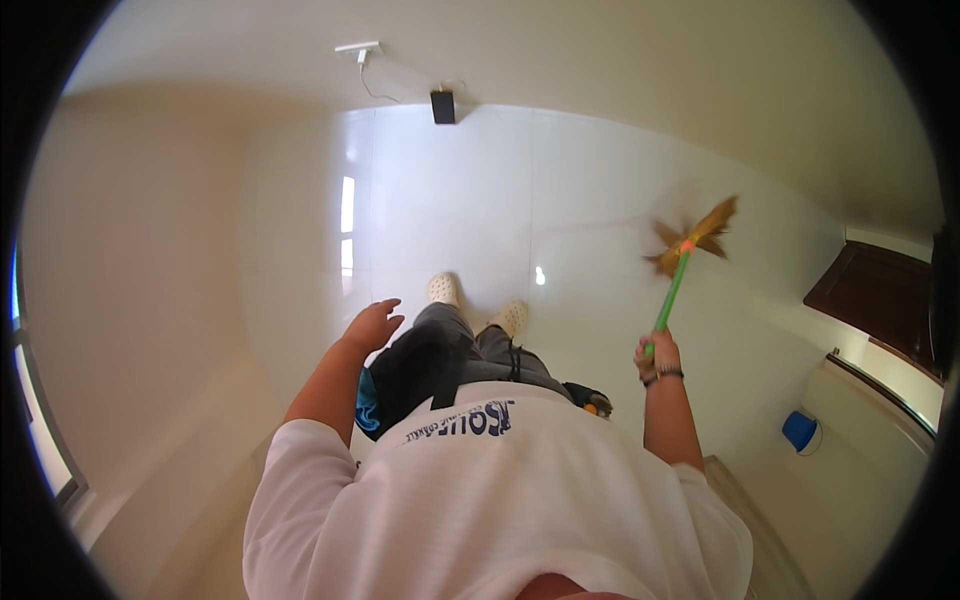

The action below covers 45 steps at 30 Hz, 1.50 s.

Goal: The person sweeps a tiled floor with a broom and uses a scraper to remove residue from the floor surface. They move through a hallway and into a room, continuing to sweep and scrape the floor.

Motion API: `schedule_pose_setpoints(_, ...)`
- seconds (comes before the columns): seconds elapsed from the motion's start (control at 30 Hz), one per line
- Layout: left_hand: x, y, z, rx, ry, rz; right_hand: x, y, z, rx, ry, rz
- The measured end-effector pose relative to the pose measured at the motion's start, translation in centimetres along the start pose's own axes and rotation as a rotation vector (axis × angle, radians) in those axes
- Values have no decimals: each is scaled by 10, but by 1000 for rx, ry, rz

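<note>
My right hand (pixel 658 356) grips the green handle of a soft-bristle broom (pixel 673 296), out to my right. Its brown bristles (pixel 691 238) fan out over the glossy white floor tiles (pixel 450 195) and look blurred. An orange-red collar joins handle and bristles. Whether the bristle tips touch the floor, I cannot tell. My left hand (pixel 375 326) hangs empty beside my left thigh, its fingers apart. A dark pouch or bag (pixel 416 360) sits at my waist on that side, with a blue cloth (pixel 366 401) next to it.
A black box-shaped device (pixel 443 107) stands where the floor meets the wall ahead. Above it, a white plug (pixel 362 57) with a cable sits in a wall outlet. At the right are a dark brown wooden panel (pixel 870 292) and a blue bucket (pixel 800 431). Walls bound the left side.
</note>
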State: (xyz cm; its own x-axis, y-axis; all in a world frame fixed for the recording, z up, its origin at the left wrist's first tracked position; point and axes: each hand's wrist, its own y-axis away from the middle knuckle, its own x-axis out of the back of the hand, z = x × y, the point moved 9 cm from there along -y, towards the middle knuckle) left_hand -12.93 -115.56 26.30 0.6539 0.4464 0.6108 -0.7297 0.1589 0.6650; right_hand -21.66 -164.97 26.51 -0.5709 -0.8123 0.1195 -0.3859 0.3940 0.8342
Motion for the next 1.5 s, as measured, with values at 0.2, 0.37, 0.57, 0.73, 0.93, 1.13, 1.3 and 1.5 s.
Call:
schedule_pose_setpoints(0.2,6,-8,-53,186,-17,-68,32,132,-20,-84,-133,-293)
schedule_pose_setpoints(0.37,36,-15,1,121,-175,-29,67,214,-52,-253,50,-603)
schedule_pose_setpoints(0.57,101,-19,129,25,-261,85,22,255,-78,-404,479,-928)
schedule_pose_setpoints(0.73,76,-9,165,25,-84,147,-65,211,-56,-434,806,-1207)
schedule_pose_setpoints(0.93,24,-98,55,116,14,208,-257,43,35,-469,781,-1471)
schedule_pose_setpoints(1.13,-48,-222,-48,340,73,38,-277,-150,94,-125,1867,-1076)
schedule_pose_setpoints(1.3,-40,-332,-90,241,-1,151,-293,-237,99,449,2077,-903)
schedule_pose_setpoints(1.5,-13,-474,-133,212,147,376,-347,-293,126,738,2010,-739)
